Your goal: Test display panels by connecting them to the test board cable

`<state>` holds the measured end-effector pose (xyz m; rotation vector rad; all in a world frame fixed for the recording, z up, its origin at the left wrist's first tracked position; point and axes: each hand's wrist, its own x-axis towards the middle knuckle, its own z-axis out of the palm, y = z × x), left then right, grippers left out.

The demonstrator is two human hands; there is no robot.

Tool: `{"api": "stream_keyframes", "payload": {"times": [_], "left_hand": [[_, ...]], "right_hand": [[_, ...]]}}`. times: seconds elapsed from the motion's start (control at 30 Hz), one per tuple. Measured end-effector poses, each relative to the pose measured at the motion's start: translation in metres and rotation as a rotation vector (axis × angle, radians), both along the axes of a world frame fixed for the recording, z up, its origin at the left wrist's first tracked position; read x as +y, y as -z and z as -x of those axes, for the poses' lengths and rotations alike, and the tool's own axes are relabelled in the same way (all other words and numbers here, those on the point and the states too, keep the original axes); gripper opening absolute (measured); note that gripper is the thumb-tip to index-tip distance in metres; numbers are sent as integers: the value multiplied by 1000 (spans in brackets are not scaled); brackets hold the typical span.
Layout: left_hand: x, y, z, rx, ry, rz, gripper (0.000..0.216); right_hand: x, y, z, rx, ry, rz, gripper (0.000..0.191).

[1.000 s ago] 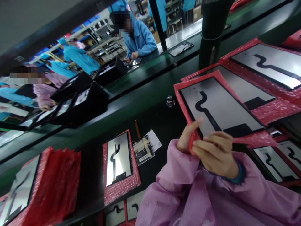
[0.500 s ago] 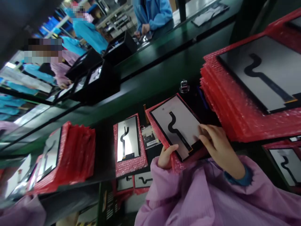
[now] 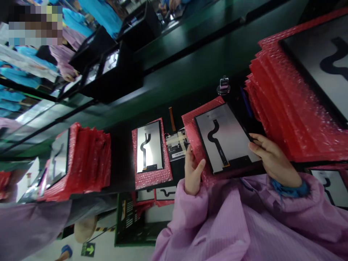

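A grey display panel with a black wavy flex cable lies on a red bubble-wrap sheet on the dark bench, in front of me. My left hand grips the sheet's left near edge, thumb on top. My right hand holds the panel's right near corner, fingers curled at its edge. Both sleeves are pink.
A tall stack of red bubble-wrapped panels stands at the right. Another panel on red wrap and a small circuit module lie to the left. A further red stack sits far left. Black trays and people in blue coats are behind.
The panel on its red sheet has come down from the right stack to the bench in front of me. My left hand shifted to the sheet's left edge, my right to the panel's right corner.
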<state>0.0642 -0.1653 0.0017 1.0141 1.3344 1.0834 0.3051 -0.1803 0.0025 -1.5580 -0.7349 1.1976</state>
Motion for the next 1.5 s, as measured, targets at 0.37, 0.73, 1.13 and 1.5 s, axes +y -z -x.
{"api": "stream_keyframes", "payload": {"times": [0.37, 0.73, 1.13, 1.5], "left_hand": [[-12, 30, 17, 827, 524, -491, 81], [7, 17, 38, 807, 766, -545, 89], [140, -19, 52, 1076, 210, -427, 42], [182, 6, 66, 435, -101, -315, 58]], "right_hand": [[13, 3, -1, -70, -14, -53, 52], [8, 3, 5, -879, -189, -120, 50], [106, -29, 42, -1370, -773, -462, 54], [103, -5, 44, -1303, -725, -530, 67]]}}
